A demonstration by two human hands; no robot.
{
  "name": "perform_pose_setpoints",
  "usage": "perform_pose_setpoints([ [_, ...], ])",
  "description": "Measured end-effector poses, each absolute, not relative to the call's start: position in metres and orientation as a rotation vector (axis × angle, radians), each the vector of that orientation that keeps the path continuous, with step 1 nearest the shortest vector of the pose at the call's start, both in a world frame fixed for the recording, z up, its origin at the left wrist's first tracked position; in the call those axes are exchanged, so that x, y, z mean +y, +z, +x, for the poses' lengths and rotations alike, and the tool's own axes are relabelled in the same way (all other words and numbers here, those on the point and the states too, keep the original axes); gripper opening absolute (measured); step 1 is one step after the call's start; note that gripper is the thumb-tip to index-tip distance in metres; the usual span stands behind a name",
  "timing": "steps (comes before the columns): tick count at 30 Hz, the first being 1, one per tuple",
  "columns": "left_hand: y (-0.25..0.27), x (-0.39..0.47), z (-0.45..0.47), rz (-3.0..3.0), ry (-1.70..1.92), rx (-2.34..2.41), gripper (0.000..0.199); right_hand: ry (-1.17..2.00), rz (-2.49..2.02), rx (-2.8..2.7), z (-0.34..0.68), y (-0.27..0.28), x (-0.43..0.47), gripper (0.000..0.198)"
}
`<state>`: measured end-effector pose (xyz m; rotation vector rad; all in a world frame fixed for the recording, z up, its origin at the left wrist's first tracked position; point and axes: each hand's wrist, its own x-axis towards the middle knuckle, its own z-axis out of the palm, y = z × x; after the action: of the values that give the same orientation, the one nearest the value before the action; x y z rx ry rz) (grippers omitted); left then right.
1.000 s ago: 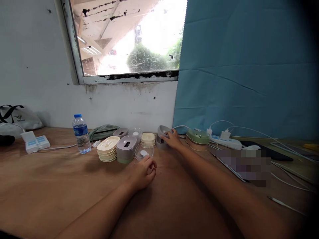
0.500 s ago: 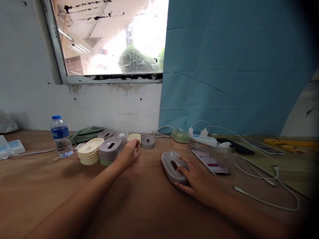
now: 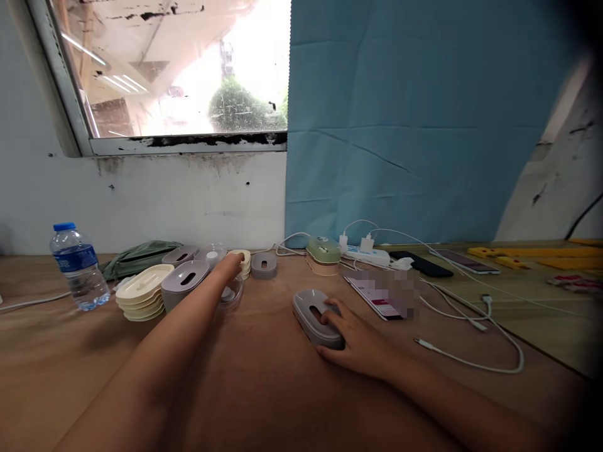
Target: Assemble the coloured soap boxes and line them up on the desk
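My right hand point(image 3: 346, 336) grips the near right side of a grey oval plastic box point(image 3: 308, 307), its thumb low on the wall and its fingers at the slot in the top. Farther off, my left hand point(image 3: 230, 269) reaches to a stack of small cream oval lids point(image 3: 245, 258). Its fingers are mostly hidden, so I cannot tell whether they are closed on a lid. A small grey slotted box point(image 3: 264, 266) stands just right of that stack. Left of my forearm are a larger grey box point(image 3: 186, 276) and a stack of large cream lids point(image 3: 144, 289). Clear plastic pieces point(image 3: 232, 296) lie beside the forearm.
A water bottle point(image 3: 80, 267) and a green pouch point(image 3: 141, 257) are at the left. Behind the grey box stands a green box point(image 3: 324, 251). To the right lie a phone point(image 3: 377, 298), a power strip point(image 3: 370, 255) and white cables point(image 3: 471, 364).
My left hand has moved forward to the small cream lids. My right hand stays on the grey box. The whole view has shifted, so things appear farther left.
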<state>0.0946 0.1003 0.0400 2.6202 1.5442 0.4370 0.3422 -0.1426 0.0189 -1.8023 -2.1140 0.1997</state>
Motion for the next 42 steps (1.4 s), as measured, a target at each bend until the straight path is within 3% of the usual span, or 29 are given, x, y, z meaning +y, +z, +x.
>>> perform_pose_setpoints([
  [8,0.061,0.092,0.102,2.585,0.693,1.496,0.022,0.259,-1.696,-2.084,0.343,0.019,-0.137,0.033],
  [12,0.088,0.049,0.104,2.596,0.920,1.357,0.009,0.228,-1.549,-1.826,0.358,0.022,-0.127,0.036],
  [15,0.092,-0.004,0.095,2.641,0.953,1.032,0.007,0.378,-1.439,-1.539,0.371,0.031,-0.123,0.043],
  [20,0.061,-0.081,0.067,2.693,0.457,0.461,0.006,0.927,-1.064,-1.265,0.366,0.055,-0.131,0.040],
  [23,0.043,-0.097,0.058,2.700,0.295,0.342,0.008,1.073,-0.938,-1.288,0.349,0.063,-0.134,0.041],
  [30,0.032,-0.083,0.048,2.680,0.388,0.388,0.018,0.774,-1.096,-1.871,0.326,0.046,-0.137,0.056],
  [42,0.019,-0.052,0.031,2.527,1.132,0.982,0.016,0.735,-1.176,-2.205,0.322,0.021,-0.135,0.052],
])
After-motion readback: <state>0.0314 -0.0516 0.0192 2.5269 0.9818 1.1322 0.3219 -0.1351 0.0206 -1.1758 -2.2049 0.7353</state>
